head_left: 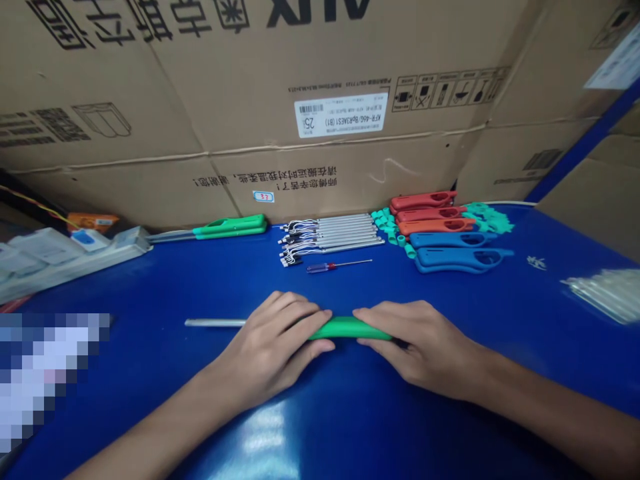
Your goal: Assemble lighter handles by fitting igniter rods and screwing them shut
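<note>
A green-handled long lighter (347,327) is held level just over the blue table, its silver metal tube (215,323) pointing left. My left hand (280,340) wraps round the front of the handle, where the tube comes out. Gripping the rear end from the right is my right hand (420,343), thumb below and fingers above. Between the two hands the middle of the green handle shows. A small screwdriver (323,267) with a purple handle lies beyond the hands. Behind it are several silver tubes with wires (345,231).
Red, orange and blue handle shells (450,259) lie at the back right beside small teal parts (487,217). Finished-looking green lighters (233,226) rest near a power strip (70,263). Clear plastic sleeves (607,293) are at right. A cardboard wall (250,150) bounds the table's back.
</note>
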The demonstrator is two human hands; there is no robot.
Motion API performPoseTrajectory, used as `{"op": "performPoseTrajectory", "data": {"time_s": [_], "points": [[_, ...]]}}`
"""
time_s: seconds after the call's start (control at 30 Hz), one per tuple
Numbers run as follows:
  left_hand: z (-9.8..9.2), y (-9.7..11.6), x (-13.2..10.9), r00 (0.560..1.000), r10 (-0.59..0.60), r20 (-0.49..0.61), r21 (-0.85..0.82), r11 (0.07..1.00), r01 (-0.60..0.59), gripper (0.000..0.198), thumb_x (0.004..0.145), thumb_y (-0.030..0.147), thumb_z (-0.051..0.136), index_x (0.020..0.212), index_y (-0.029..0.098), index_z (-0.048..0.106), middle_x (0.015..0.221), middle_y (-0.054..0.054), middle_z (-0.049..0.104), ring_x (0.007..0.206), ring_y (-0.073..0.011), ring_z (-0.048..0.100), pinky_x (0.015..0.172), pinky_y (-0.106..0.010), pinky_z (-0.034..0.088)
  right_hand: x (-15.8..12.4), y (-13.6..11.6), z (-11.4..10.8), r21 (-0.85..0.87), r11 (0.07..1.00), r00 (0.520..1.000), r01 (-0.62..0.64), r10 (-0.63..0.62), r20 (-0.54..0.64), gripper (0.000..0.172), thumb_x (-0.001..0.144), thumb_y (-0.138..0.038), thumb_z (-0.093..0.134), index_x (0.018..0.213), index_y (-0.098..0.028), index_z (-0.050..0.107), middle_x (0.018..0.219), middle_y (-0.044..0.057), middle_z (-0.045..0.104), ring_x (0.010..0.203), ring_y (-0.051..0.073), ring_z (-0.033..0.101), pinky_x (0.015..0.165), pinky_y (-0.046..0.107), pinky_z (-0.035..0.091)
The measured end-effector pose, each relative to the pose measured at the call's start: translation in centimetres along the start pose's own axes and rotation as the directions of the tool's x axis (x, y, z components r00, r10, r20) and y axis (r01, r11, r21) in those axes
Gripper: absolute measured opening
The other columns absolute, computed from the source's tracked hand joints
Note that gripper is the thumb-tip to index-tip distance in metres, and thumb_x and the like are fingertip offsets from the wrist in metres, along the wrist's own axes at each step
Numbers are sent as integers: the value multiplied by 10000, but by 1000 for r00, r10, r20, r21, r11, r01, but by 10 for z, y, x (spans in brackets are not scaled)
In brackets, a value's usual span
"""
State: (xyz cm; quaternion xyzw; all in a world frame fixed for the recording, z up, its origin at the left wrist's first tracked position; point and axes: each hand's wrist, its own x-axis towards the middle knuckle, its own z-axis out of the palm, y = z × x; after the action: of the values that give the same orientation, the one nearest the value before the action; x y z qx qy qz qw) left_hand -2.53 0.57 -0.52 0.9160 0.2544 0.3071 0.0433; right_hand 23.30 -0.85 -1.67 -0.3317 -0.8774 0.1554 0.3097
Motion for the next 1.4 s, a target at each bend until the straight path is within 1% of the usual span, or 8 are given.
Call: {"op": "performPoseTrajectory", "data": {"time_s": [0.17, 0.33, 0.6, 0.8, 1.0, 1.1, 1.23, 1.4], "points": [[7, 1, -3, 1000, 3, -11, -22, 1000, -3, 389, 893, 174, 667, 1279, 199, 628, 1065, -109, 762, 971, -250, 717, 857, -373, 544, 0, 0, 2, -7, 1000, 1000, 12, -12, 11, 202, 971, -224, 552, 1108, -149, 681, 885, 62, 731, 749, 166, 680, 678, 262, 520], [9, 3, -4, 1000, -9, -20, 18, 1000, 9, 277, 923, 204, 631, 1195, 193, 687, 1000, -113, 780, 898, -254, 749, 772, -349, 568, 0, 0, 2, -47, 999, 1000, 11, -11, 11, 216, 980, -254, 537, 1115, -167, 681, 846, 56, 724, 721, 161, 661, 672, 267, 516], [12, 6, -5, 999, -41, -34, -84, 996, 38, 341, 889, 124, 640, 1222, 188, 681, 996, -118, 780, 890, -258, 751, 780, -366, 588, 0, -3, 2, -26, 1000, 998, -6, 8, 68, 234, 962, -241, 563, 1133, -136, 684, 866, 62, 720, 761, 180, 657, 697, 296, 520], [16, 13, -1, 998, -26, 49, -149, 988, 33, 276, 929, 146, 568, 1171, 162, 700, 941, -131, 780, 845, -254, 744, 771, -380, 598, 1, -12, 5, -70, 997, 990, -9, 19, 140, 226, 981, -325, 547, 1105, -197, 687, 918, 41, 702, 831, 174, 639, 739, 301, 520], [19, 17, -1, 998, -14, 66, -164, 986, 25, 235, 932, 127, 553, 1117, 152, 695, 933, -122, 772, 849, -244, 739, 774, -357, 590, -1, -15, 15, -195, 960, 979, 202, -199, 32, 273, 1021, -191, 416, 979, -129, 678, 903, 85, 725, 872, 195, 650, 822, 342, 537], [20, 16, -1, 998, -10, 59, -171, 985, 20, 217, 920, 110, 565, 1092, 130, 696, 915, -128, 767, 838, -242, 736, 765, -347, 577, -3, -13, 19, -256, 935, 966, 247, -257, -6, 278, 1018, -153, 401, 974, -108, 671, 886, 92, 733, 844, 196, 658, 804, 346, 545], [19, 12, 0, 997, -54, 54, -160, 985, 62, 208, 903, 133, 619, 1097, 147, 691, 936, -112, 765, 845, -233, 726, 769, -350, 547, 0, -6, 21, -239, 939, 962, 248, -267, -53, 220, 998, -180, 478, 990, -89, 679, 877, 96, 733, 812, 196, 657, 796, 349, 550], [14, 6, 1, 996, -65, 56, -140, 987, 72, 283, 858, 161, 690, 1139, 189, 697, 1014, -101, 768, 897, -245, 719, 809, -357, 521, 6, -1, 16, -106, 977, 981, 187, -191, -31, 192, 988, -247, 539, 1024, -129, 686, 947, 79, 734, 843, 184, 646, 807, 329, 550]]}}
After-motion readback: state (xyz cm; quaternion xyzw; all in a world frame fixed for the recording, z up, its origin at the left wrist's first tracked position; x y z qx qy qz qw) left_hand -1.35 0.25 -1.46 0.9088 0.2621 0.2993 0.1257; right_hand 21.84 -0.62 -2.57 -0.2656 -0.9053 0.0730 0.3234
